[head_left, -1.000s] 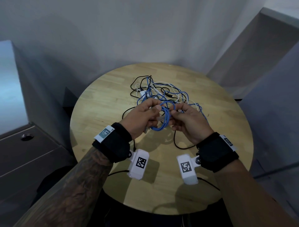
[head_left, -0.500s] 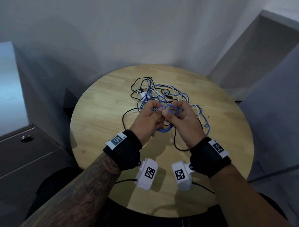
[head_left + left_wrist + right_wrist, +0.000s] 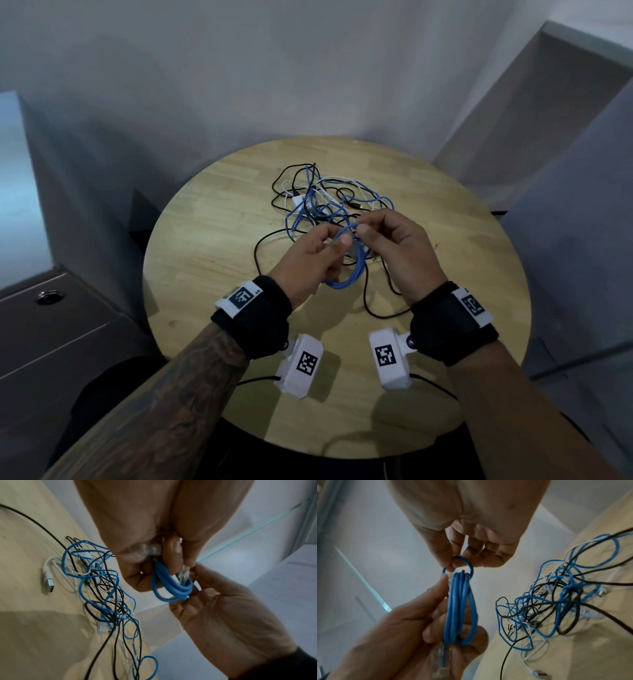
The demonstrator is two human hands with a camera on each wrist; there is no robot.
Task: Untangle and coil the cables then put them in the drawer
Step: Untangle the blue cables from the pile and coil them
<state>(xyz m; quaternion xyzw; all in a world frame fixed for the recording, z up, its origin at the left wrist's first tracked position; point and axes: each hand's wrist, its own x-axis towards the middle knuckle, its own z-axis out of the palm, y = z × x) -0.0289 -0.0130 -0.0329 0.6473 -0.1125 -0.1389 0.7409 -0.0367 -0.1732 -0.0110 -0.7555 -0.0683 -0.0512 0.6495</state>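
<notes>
A small blue cable coil (image 3: 346, 270) is being held above a round wooden table (image 3: 212, 240) by two bare hands. The coil is being gripped by the left hand (image 3: 308, 260), whose fingers are curled round the gathered loops, with a clear plug tucked against the palm in the left wrist view. The loose end of the same cable is being pinched by the right hand (image 3: 394, 246) between thumb and fingertips (image 3: 453, 563), and a small loop is being drawn across the top of the bundle.

Compared with a second ago, the hands are being held slightly apart after having been pressed together half a second ago, and the coil is now being hung narrow and long below the left hand rather than being spread as an open ring. This suggests the tail is being wrapped round the bundle to bind it, so the first cable is probably close to finished.

Behind the hands, a tangle of cables (image 3: 329, 202), blue, black and white, is still lying on the table, well apart from the coil. A grey drawer unit (image 3: 51, 329) is standing to the left of the table, its fronts closed. Nothing is yet being put away.
</notes>
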